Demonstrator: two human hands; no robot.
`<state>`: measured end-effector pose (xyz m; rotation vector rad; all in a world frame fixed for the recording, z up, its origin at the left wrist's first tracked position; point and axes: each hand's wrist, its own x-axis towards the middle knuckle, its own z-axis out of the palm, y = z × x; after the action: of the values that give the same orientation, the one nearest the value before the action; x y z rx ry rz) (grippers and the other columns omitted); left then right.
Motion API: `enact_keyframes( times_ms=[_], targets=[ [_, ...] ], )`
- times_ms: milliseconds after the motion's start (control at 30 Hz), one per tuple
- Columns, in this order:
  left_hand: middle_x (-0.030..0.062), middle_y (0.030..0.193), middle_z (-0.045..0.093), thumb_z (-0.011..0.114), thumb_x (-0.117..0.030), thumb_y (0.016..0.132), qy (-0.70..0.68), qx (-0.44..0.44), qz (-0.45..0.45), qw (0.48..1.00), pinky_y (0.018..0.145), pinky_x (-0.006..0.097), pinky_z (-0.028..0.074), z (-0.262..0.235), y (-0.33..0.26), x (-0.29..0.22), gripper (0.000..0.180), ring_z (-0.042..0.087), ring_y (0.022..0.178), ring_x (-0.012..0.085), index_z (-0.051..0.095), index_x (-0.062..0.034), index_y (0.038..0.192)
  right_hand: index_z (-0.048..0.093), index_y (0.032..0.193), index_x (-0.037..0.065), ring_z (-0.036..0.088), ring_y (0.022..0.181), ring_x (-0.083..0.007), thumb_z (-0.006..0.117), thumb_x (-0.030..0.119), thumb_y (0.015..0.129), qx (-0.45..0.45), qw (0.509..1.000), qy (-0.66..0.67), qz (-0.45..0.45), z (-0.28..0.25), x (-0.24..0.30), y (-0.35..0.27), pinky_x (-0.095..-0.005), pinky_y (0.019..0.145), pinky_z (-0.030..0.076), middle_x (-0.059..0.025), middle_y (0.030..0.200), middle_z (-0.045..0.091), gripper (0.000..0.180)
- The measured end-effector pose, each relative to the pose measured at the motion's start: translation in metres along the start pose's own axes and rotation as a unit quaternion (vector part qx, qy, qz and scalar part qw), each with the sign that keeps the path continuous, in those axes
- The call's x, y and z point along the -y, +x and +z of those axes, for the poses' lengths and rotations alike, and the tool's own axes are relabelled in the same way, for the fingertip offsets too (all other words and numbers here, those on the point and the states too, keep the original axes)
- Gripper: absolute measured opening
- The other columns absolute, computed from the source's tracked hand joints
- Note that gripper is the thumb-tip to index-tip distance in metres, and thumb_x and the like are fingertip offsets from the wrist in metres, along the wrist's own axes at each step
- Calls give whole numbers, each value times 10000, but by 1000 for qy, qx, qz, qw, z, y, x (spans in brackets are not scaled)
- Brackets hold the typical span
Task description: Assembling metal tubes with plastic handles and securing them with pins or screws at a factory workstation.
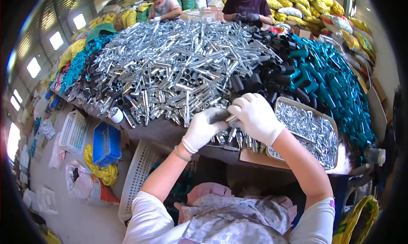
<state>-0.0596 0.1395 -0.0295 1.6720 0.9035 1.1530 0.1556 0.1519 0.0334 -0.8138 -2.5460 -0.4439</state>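
Observation:
Both my hands wear white gloves and meet over the table's near edge. My left hand [205, 129] is closed, its darkened fingertips pinching a small shiny metal tube [231, 119]. From the other side my right hand [257, 118] grips the same tube, and its fingers cover much of it. Below my hands, several metal fittings [238, 138] stand along the table's edge. A large heap of silvery metal tubes [170, 69] rises just beyond. Beside my right wrist lies a shallow tray [337, 148] filled with small metal pieces.
Teal plastic sleeves [327, 86] and black sleeves [253, 82] are piled at the right. A white roll [115, 115] stands at the left front. White [73, 132] and blue crates [106, 144] sit on the floor. Two people [246, 8] work across the table.

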Motion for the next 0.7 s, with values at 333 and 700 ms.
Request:
enact_keyframes(
  times_ms=[333,700],
  targets=[
    [129,1018,672,738,-171,918,325,-190,-66,924,759,356,522,-88,-4,47,341,660,831,206,682,7,1203,664,1017,46,689,776,-356,722,248,774,-144,796,578,-111,-81,175,17,-473,688,540,-165,776,657,321],
    [63,944,652,612,43,890,202,-163,-37,965,671,263,502,-57,-8,52,530,603,748,119,516,3,1409,720,1154,32,728,917,-173,845,219,780,2,732,543,412,-58,143,-142,-310,838,572,-103,1001,750,436]
  ],
)
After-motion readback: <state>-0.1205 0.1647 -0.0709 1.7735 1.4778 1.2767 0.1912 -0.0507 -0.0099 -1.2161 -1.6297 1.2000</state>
